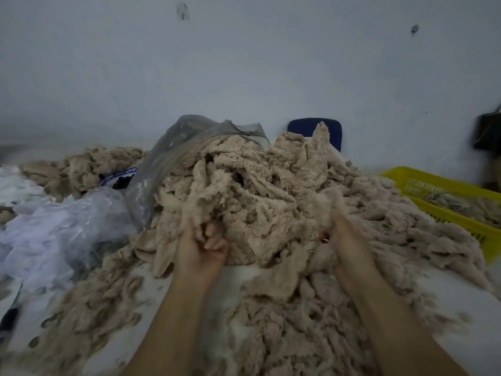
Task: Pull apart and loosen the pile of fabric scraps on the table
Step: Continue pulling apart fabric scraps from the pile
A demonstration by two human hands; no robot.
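Two hands are digging into the near edge of the pile of fabric scraps (257,191), which is lying on the counter (130,346) directly ahead of both palms. The left hand (202,245) is gripping a clump, its fingers curled tightly round beige fleece. The right hand (344,240) is pressing into the mound with its fingers mostly buried; it is seemingly clutching a clump too.

Judging by the layout, the work is partly done. Thin, fluffed shreds are spreading below the wrists and around both forearms, while the bulk beyond the fingertips is sitting dense and matted, so most of the loosening is waiting.

As a heap, the pile is pointing nowhere in particular. Its long axis is running sideways across the counter, from the grey plastic bag (173,147) beyond the left hand toward the yellow basket (433,191) out past the right hand, with its peak rising away from both.
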